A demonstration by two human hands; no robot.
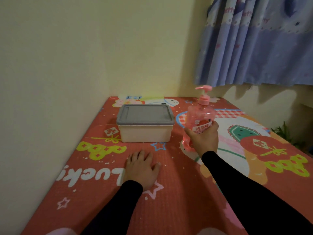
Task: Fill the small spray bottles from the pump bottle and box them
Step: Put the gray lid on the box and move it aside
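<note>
Pink and see-through, the pump bottle (199, 119) stands upright on our red patterned mat (169, 192), just right of the cream box (145, 131), whose grey lid (145, 115) is on. Our right hand (204, 139) wraps its fingers around the bottle's lower half. Our left hand (142, 167) lies flat on the mat, fingers spread, holding nothing, nearer us than the box.
</note>
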